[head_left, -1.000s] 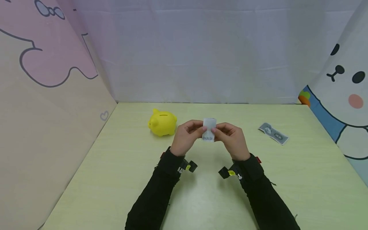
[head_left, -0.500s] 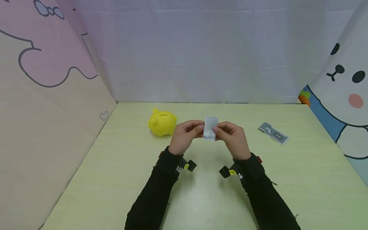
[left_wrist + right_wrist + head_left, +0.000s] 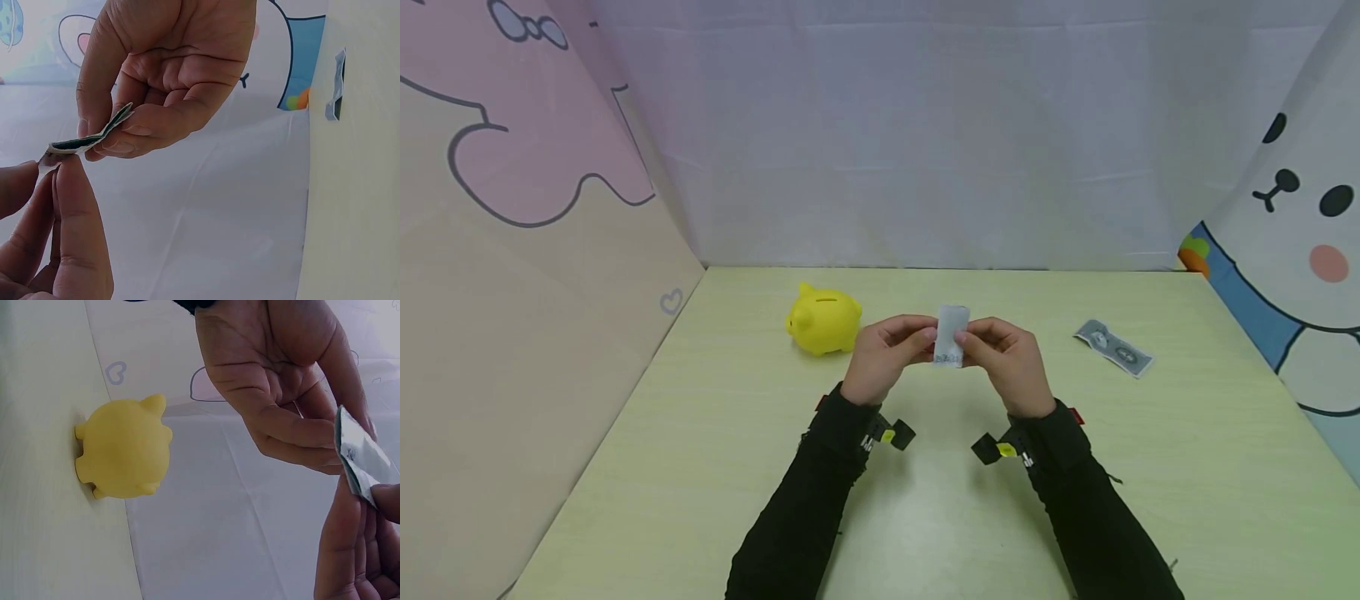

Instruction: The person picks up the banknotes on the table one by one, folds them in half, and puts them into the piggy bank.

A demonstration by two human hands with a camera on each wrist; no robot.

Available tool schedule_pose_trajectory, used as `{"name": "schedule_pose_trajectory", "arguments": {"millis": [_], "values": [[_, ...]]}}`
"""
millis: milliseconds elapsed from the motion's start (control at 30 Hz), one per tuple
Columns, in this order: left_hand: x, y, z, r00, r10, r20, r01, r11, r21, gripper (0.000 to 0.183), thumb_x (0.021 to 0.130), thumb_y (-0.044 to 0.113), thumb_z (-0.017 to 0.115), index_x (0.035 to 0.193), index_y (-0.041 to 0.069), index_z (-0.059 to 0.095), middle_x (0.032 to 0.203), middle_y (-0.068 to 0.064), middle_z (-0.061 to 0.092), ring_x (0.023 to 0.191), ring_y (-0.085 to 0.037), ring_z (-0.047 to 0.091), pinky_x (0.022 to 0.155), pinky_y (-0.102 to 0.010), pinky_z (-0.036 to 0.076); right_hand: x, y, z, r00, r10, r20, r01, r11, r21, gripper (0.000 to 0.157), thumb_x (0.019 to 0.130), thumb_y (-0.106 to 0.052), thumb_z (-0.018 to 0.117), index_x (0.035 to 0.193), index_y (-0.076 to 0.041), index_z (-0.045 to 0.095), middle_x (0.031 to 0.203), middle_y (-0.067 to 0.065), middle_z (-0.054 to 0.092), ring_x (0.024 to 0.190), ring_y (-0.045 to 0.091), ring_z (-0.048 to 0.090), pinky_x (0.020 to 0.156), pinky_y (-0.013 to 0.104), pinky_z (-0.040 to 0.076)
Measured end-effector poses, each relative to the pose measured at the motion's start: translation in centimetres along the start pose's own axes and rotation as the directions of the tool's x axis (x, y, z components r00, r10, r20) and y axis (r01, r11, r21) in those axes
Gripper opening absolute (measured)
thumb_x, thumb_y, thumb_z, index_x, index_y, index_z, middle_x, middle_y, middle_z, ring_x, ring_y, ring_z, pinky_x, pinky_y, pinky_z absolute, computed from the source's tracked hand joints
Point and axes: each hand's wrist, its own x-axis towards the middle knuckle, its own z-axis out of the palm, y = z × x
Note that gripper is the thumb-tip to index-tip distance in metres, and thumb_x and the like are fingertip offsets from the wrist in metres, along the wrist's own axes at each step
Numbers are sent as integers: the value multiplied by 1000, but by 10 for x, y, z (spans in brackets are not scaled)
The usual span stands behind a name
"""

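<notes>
A folded banknote (image 3: pixel 952 335) is held up in front of me between both hands, its pale side with a small printed strip showing in the head view. My left hand (image 3: pixel 886 358) pinches its left edge between thumb and fingers. On the opposite edge, my right hand (image 3: pixel 1009 365) grips it with the thumb laid over the front. From the left wrist view the banknote (image 3: pixel 81 144) appears edge-on, doubled over with dark green inside. The right wrist view shows its folded layers (image 3: pixel 361 459) between the fingertips of both hands.
A yellow piggy bank (image 3: pixel 823 321) with a slot on top stands on the table (image 3: pixel 647 467), left of my hands. Another banknote (image 3: pixel 1112 348), creased, lies at the right. White and cartoon-printed curtains (image 3: pixel 940 142) enclose the back and sides.
The banknote has shifted slightly right in the head view. My left thumb came off its front face to its left edge. The piggy bank and second banknote stay put.
</notes>
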Motion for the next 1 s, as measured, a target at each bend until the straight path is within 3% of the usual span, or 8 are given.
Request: {"name": "schedule_pose_trajectory", "arguments": {"millis": [167, 633, 1000], "values": [[0, -1, 1, 1000, -1, 24, 1, 1000, 7, 27, 97, 6, 59, 119, -6, 65, 110, -17, 68, 83, -12, 68, 86, -36, 58, 0, -1, 1, 1000, 7, -5, -7, 1000, -22, 25, 94, -9, 64, 106, 14, 61, 82, -10, 68, 69, 8, 64, 68, 24, 58], [-2, -1, 3, 997, -12, 80, 11, 1000, 8, 29, 98, 8, 58, 123, -4, 63, 121, -23, 63, 92, -11, 69, 92, -38, 56, -1, 0, 3, 1000, 5, 18, -4, 998, -59, 26, 95, -11, 64, 104, 13, 63, 82, -10, 68, 72, 9, 66, 71, 26, 59], [-2, -2, 6, 998, -36, 60, 34, 999, 31, 29, 96, 10, 62, 121, -2, 65, 117, -19, 65, 90, -13, 69, 88, -36, 58, -2, -1, 4, 999, -3, 39, 6, 996, -89, 24, 95, -11, 64, 104, 11, 66, 82, -11, 70, 74, 10, 67, 72, 27, 59]]}}
